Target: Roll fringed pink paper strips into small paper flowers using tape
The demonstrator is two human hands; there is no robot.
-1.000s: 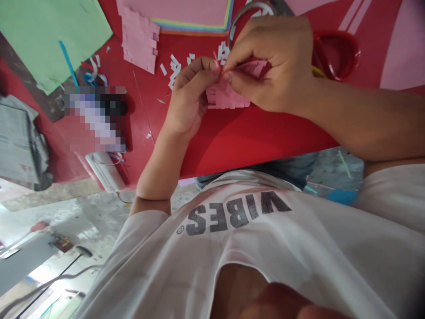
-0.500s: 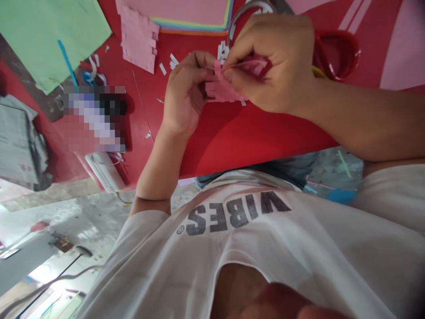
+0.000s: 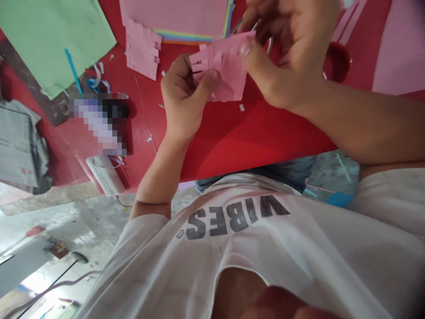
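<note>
A small pink paper piece [image 3: 224, 66] with slits cut along its edges is held up above the red table [image 3: 252, 133]. My left hand [image 3: 182, 99] grips its left side, thumb pressed on the front. My right hand [image 3: 288, 53] pinches its upper right corner with the thumb on top. Both hands are closed on the paper, which is spread flat between them.
A second fringed pink piece [image 3: 141, 48] lies to the upper left, beside a stack of coloured sheets [image 3: 186, 20]. A green sheet [image 3: 53, 35] covers the far left corner. Red scissor handles [image 3: 337, 62] sit behind my right wrist. White paper scraps [image 3: 241, 107] dot the table.
Both hands have lifted the pink piece higher and opened it out flat. My right hand moved up and away from the scissors, and the paper no longer sits bunched between the fingers.
</note>
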